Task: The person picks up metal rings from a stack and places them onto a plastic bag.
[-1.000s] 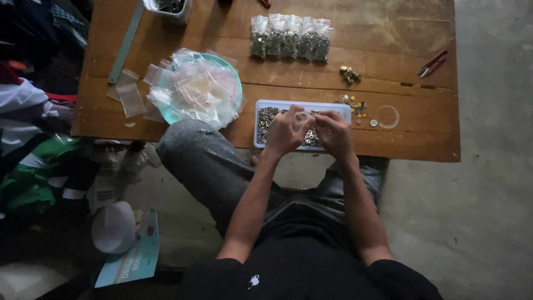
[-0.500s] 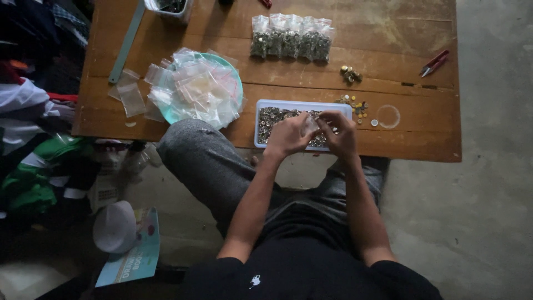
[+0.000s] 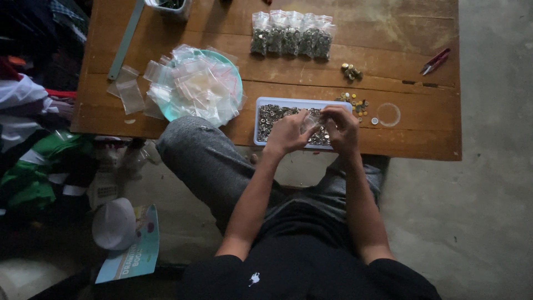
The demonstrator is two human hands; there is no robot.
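I sit at a low wooden table (image 3: 411, 141). My left hand (image 3: 288, 133) and my right hand (image 3: 341, 129) are together over a white tray (image 3: 264, 103) filled with several small metal pieces. Between the fingers of both hands is a small clear plastic bag (image 3: 311, 121). Whether pieces are inside that bag is too small to tell.
A teal plate (image 3: 230, 66) heaped with empty clear bags sits left of the tray. A row of filled bags (image 3: 291, 34) lies at the back. Loose brass pieces (image 3: 351, 71), a clear ring (image 3: 388, 114) and red snips (image 3: 436, 61) lie to the right. Cloth clutter (image 3: 33, 144) and a white cap (image 3: 114, 223) are on the floor.
Both hands have stayed over the tray, shifting slightly while working the small bag. Nothing else has moved.
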